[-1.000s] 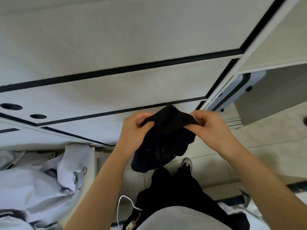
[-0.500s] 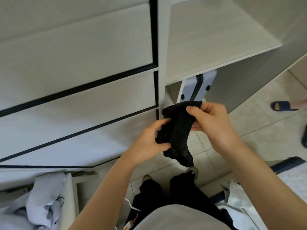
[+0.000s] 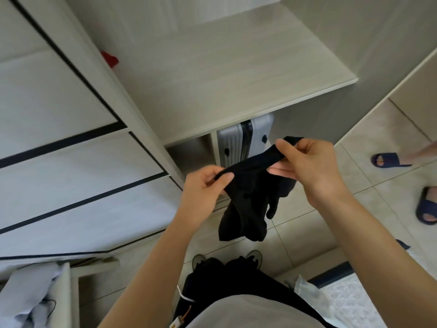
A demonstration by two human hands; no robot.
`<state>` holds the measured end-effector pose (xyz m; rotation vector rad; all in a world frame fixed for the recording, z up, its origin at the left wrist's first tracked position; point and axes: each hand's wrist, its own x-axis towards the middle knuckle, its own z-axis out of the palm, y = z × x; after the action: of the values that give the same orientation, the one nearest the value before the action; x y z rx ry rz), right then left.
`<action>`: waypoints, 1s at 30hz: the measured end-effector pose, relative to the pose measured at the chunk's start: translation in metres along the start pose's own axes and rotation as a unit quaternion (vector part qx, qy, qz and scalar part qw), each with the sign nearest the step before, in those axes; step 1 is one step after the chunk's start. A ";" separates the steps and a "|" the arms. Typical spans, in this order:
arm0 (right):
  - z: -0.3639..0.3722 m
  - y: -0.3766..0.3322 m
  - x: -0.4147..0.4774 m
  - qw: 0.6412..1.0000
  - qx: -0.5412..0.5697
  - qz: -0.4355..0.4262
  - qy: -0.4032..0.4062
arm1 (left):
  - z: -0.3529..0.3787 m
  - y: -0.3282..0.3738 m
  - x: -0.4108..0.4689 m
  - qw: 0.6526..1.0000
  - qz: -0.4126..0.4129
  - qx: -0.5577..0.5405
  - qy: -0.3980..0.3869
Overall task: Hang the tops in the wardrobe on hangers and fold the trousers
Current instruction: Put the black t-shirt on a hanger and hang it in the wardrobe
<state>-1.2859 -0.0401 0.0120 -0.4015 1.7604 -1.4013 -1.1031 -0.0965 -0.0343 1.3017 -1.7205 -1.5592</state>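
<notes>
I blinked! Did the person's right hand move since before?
Yes. The right hand, pinching the black fabric garment, shifted rightwards from the ribbed silver suitcase.

From above, a light grey smooth-fabric top fills the 6 o'clock edge of the view. Toward 12 o'clock from it are loose black trousers. They end at two pale, round-toed trainers with dark laces: the left trainer at 11 o'clock of the legs and the right trainer at 1 o'clock. A thin white cable curves over the trousers at their 9 o'clock side, near a small white and orange plug. Both forearms are bare, as are the left hand and right hand.
</notes>
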 end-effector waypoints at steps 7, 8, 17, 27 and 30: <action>-0.019 -0.021 0.022 0.994 0.002 -0.073 -0.086 | 0.023 0.063 0.035 0.998 0.057 -0.038 -0.003; -0.020 -0.024 0.025 0.989 -0.027 -0.093 -0.110 | 0.026 0.071 0.043 0.997 0.056 -0.045 -0.008; -0.005 -0.051 0.062 0.950 -0.220 -0.207 -0.080 | 0.043 0.137 0.115 0.995 0.099 -0.031 0.005; 0.024 -0.098 0.114 0.942 -0.186 -0.276 -0.033 | 0.027 0.172 0.174 0.978 0.181 -0.048 0.095; 0.033 -0.089 0.126 0.918 -0.248 -0.307 0.035 | 0.020 0.170 0.183 0.977 0.169 -0.073 0.108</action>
<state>-1.3584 -0.1767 0.0415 -1.2822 2.1518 -1.3568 -1.2550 -0.2626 0.0760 1.0023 -1.5635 -1.2716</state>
